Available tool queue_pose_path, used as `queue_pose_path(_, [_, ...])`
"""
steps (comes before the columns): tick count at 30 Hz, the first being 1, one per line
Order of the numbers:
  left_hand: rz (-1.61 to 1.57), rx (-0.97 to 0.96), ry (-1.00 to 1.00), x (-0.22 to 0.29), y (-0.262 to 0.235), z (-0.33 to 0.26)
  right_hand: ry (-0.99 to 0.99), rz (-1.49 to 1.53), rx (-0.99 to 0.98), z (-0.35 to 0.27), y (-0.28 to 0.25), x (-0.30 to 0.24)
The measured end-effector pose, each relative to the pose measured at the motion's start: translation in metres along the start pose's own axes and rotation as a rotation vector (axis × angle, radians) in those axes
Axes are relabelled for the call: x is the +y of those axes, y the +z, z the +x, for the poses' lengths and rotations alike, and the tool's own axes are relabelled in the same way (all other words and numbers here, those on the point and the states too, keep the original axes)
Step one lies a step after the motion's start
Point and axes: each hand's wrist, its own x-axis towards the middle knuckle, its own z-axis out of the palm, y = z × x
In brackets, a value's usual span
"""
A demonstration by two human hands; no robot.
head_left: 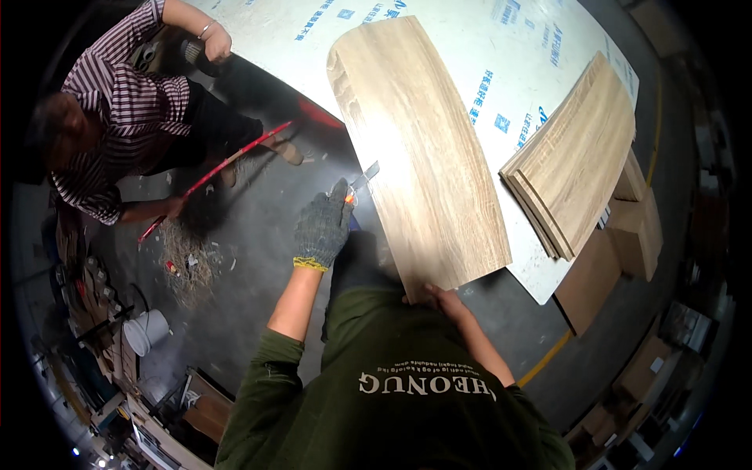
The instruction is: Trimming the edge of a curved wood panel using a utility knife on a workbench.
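A long wood-grain board [427, 157] lies across the left edge of the white sheet-covered table [501, 47], its near end sticking out towards me. My left hand [323, 223], in a dark grey knitted glove with a yellow cuff, is closed round a knife [366, 177]. Its broad metal blade meets the board's left edge, and a bit of orange shows by the fingers. My bare right hand [445, 301] grips the near end of the board, with some fingers hidden under it.
More wood-grain boards [583, 168] are stacked on the table's right side, with brown boxes [630, 231] beyond. At the left a person in a striped shirt [129, 106] holds a red pole [227, 163] near a debris pile [190, 262]. A white bucket [146, 332] lies lower left.
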Motion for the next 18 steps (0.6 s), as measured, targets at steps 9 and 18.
queue_pose_path(9, [-0.040, 0.057, 0.019, -0.024, 0.003, 0.025, 0.120, -0.097, 0.008, -0.005, 0.014, -0.011])
queue_pose_path(18, [0.047, 0.084, 0.017, -0.040, -0.012, 0.067, 0.116, -0.065, 0.063, -0.001, 0.001, 0.007])
